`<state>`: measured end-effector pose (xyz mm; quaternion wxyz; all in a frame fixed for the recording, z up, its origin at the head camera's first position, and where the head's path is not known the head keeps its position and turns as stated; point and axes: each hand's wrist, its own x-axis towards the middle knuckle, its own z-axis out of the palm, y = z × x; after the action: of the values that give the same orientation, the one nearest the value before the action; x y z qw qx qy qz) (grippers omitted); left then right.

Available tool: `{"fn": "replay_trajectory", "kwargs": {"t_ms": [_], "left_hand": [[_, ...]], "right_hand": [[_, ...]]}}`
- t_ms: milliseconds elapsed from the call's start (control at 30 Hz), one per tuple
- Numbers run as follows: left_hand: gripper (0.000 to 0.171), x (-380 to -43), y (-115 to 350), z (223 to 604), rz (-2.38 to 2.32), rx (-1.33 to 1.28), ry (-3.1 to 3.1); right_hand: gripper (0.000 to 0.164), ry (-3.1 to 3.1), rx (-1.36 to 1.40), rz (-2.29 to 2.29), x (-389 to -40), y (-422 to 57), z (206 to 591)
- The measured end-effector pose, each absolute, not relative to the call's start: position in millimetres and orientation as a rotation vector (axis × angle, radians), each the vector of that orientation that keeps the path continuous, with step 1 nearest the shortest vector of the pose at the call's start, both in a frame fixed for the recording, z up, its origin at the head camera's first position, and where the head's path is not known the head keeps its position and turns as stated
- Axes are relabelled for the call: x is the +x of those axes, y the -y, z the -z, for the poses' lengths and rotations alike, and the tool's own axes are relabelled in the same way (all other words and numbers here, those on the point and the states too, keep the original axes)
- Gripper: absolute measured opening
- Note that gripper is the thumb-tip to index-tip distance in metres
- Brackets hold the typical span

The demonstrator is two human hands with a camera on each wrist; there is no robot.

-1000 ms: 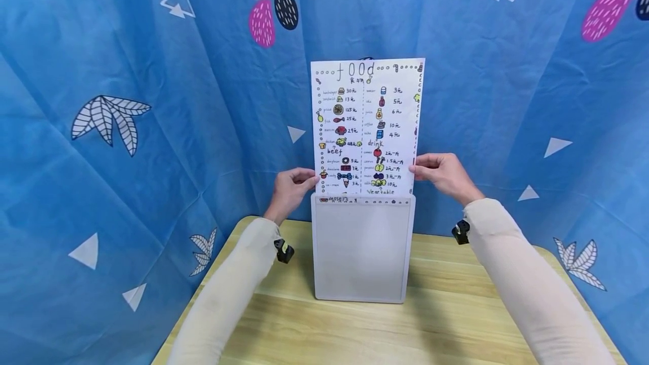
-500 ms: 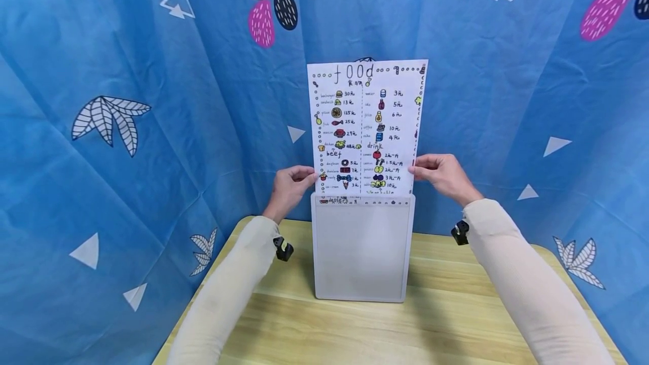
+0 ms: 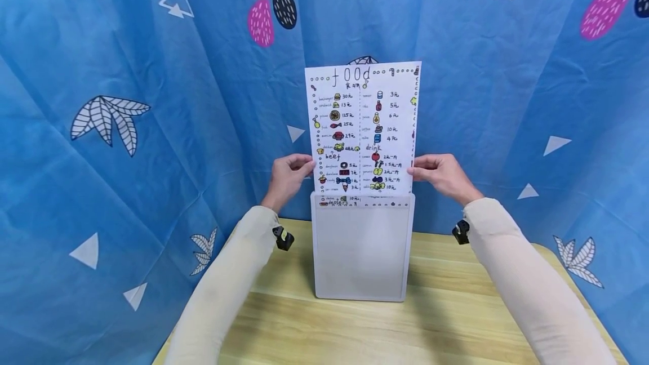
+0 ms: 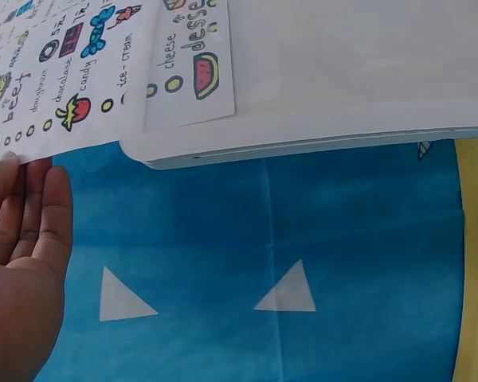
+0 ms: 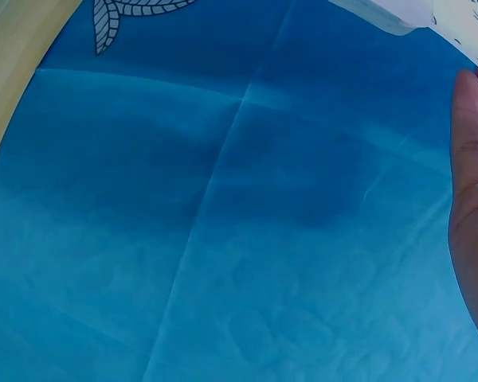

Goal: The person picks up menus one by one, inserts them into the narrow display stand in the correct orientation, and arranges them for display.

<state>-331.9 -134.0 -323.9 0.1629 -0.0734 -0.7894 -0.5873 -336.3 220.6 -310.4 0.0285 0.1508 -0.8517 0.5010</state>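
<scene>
A white sheet of paper, a hand-drawn food menu [image 3: 361, 134], stands upright above a white-framed clear sign holder [image 3: 361, 252]. The sheet's bottom strip, with the word "dessert", shows through the holder's front. My left hand [image 3: 289, 180] pinches the menu's left edge a little above the holder. In the left wrist view, the thumb of that hand [image 4: 20, 263] lies at the sheet's edge with the other fingers behind. On the opposite side, my right hand [image 3: 443, 175] pinches the right edge, thumb in front. Only part of the right hand [image 5: 474, 199] appears in the right wrist view.
The holder stands upright on a light wood table [image 3: 355, 331]. Behind and around the table hangs a blue patterned curtain [image 3: 177, 100]. Both forearms wear pale sleeves, with a small black camera [image 3: 283, 238] at the left wrist and another black camera [image 3: 461, 232] at the right.
The menu has sunk slightly, its lower edge further inside the holder, and its top has shifted a little left. My left hand has moved up along the edge; the right hand has barely moved.
</scene>
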Motion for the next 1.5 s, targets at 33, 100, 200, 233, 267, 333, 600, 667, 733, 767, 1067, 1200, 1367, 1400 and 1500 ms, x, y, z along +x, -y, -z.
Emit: {"fn": "replay_trajectory", "kwargs": {"t_ms": [33, 100, 200, 233, 267, 333, 600, 667, 733, 767, 1067, 1200, 1367, 1400, 1500], "left_hand": [[0.020, -332.0, 134.3, 324.3, 1.678, -0.205, 2.251], [0.020, -332.4, 135.2, 325.3, 1.684, -0.202, 2.246], [0.020, -332.4, 136.3, 327.0, 1.670, -0.194, 2.250], [0.020, -332.2, 136.5, 327.5, 1.661, -0.189, 2.256], [0.020, -332.1, 136.9, 328.0, 1.657, -0.186, 2.258], [0.020, -331.6, 137.5, 328.8, 1.648, -0.178, 2.259], [0.019, -330.7, 137.8, 329.7, 1.648, -0.191, 2.234], [0.019, -330.3, 137.5, 329.8, 1.654, -0.192, 2.231], [0.019, -329.6, 137.4, 329.9, 1.661, -0.187, 2.232], [0.019, -329.4, 137.5, 329.9, 1.664, -0.187, 2.233], [0.017, -330.5, 138.5, 330.1, 1.655, -0.228, 2.249], [0.017, -331.6, 138.2, 330.7, 1.676, -0.251, 2.251], [0.016, -332.5, 138.1, 331.3, 1.689, -0.264, 2.245], [0.016, -332.3, 138.4, 331.3, 1.680, -0.263, 2.250], [0.016, -331.3, 139.1, 331.5, 1.659, -0.262, 2.267]], "right_hand": [[0.040, 2.629, 0.463, -1.543, -336.9, -220.4, 307.6], [0.042, 2.624, 0.449, -1.538, -338.0, -219.7, 300.1], [0.044, 2.611, 0.427, -1.523, -340.7, -218.7, 284.0], [0.044, 2.608, 0.421, -1.519, -342.1, -218.6, 277.8], [0.044, 2.602, 0.420, -1.515, -343.4, -218.6, 271.3], [0.044, 2.599, 0.419, -1.503, -346.7, -218.4, 257.7], [0.049, 2.536, 0.472, -1.544, -359.4, -214.9, 208.4], [0.047, 2.490, 0.479, -1.594, -361.8, -213.6, 200.8], [0.046, 2.454, 0.477, -1.635, -363.7, -213.0, 196.5], [0.045, 2.443, 0.473, -1.649, -363.9, -212.8, 195.3], [0.045, 2.453, 0.444, -1.598, -359.3, -214.5, 197.8], [0.042, 2.450, 0.448, -1.570, -357.0, -215.6, 198.9], [0.036, 2.429, 0.471, -1.573, -354.8, -215.7, 198.6], [0.036, 2.434, 0.466, -1.568, -354.3, -215.9, 198.5], [0.036, 2.452, 0.459, -1.539, -352.6, -216.3, 198.3]]}}
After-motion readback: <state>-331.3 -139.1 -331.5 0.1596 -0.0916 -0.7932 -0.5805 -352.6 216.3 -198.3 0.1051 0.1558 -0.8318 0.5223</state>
